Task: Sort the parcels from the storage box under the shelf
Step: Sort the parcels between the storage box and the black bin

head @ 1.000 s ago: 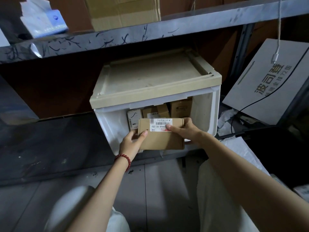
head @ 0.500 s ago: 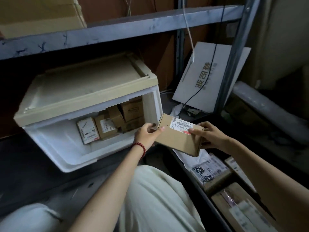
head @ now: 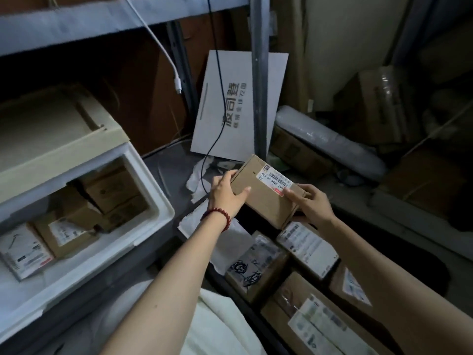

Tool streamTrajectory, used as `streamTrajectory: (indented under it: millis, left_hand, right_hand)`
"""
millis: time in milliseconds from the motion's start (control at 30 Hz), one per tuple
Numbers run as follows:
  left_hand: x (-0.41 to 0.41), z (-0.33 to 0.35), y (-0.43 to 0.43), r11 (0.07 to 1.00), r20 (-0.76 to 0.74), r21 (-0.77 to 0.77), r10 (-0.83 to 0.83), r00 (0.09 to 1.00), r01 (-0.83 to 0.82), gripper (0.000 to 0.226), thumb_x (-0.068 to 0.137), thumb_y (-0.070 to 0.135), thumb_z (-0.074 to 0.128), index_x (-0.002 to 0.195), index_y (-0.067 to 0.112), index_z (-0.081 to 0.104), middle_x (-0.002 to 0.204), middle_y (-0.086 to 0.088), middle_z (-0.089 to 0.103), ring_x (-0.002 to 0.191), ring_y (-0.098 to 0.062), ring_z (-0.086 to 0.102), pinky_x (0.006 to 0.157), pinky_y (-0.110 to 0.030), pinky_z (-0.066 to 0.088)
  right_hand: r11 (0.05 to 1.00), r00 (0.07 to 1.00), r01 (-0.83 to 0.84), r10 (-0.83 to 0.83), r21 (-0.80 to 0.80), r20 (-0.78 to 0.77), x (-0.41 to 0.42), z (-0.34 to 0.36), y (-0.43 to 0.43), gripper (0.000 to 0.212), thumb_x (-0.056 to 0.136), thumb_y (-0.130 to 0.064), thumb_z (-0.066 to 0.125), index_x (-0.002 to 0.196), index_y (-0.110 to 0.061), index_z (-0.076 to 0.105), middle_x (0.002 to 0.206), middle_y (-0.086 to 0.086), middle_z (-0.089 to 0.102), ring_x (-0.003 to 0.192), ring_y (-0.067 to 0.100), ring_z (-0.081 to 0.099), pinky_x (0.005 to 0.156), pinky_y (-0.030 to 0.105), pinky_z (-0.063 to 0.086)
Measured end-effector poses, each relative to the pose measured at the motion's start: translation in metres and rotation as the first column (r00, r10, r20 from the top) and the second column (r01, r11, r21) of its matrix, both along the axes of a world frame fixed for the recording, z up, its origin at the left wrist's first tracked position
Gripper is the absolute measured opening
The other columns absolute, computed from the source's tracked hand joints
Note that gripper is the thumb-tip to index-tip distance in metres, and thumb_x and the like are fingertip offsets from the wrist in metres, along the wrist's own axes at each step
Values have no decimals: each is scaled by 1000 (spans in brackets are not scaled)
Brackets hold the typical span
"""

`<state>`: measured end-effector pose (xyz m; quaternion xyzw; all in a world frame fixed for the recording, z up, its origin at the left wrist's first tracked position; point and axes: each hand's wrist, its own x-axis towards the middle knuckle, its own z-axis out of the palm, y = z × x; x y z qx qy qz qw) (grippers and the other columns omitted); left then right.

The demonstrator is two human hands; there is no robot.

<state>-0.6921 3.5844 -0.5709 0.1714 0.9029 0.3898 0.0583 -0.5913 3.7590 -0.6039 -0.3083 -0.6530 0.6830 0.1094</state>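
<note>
Both my hands hold a flat brown cardboard parcel (head: 263, 198) with a white barcode label, in the air right of the storage box. My left hand (head: 226, 194) grips its left end, with a red bead bracelet on the wrist. My right hand (head: 308, 203) grips its right end, thumb on the label's corner. The white storage box (head: 153, 201) with a beige lid stands at the left under the grey shelf (head: 76, 24). Its front is open and several brown parcels (head: 110, 190) lie inside.
Below the held parcel, several labelled parcels (head: 258, 267) lie packed together on the floor at lower right. A white printed board (head: 230, 103) leans against a metal post (head: 259, 73). A white cable (head: 163, 47) hangs from the shelf. A wrapped roll (head: 330, 142) lies at the right.
Both hands have carried the parcel out of the storage box's front and to the right, over the parcels on the floor. The view has swung right with it.
</note>
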Motion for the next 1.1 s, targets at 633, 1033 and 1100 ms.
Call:
streamTrajectory:
  millis: [633, 1033, 1100]
  left_hand:
    - [-86, -114, 61, 949, 260, -255, -119, 958, 187, 83, 82, 33, 71, 147, 22, 20, 139, -16, 36, 123, -32, 47, 100, -35, 38]
    - [-107, -165, 85, 859, 361, -419, -141, 922, 296, 96, 82, 44, 67, 151, 21, 6, 149, -17, 19, 130, -40, 35, 105, -47, 36]
    - [-109, -170, 81, 847, 385, -436, -131, 914, 305, 98, 82, 44, 67, 151, 27, 0, 150, -17, 18, 131, -41, 32, 105, -49, 36]
  right_hand:
    - [799, 834, -396, 106, 453, 541, -89, -79, 46, 63, 78, -59, 67, 129, -24, 55, 125, 5, 62, 112, 23, 59, 85, 33, 50]
    - [740, 612, -617, 239, 267, 754, -121, -116, 46, 61, 85, -51, 62, 135, -19, 51, 131, 8, 57, 118, 24, 55, 82, 26, 42]
    - [718, 588, -650, 267, 250, 763, -123, -119, 42, 62, 84, -55, 62, 135, -20, 51, 131, 7, 56, 118, 24, 54, 82, 25, 42]
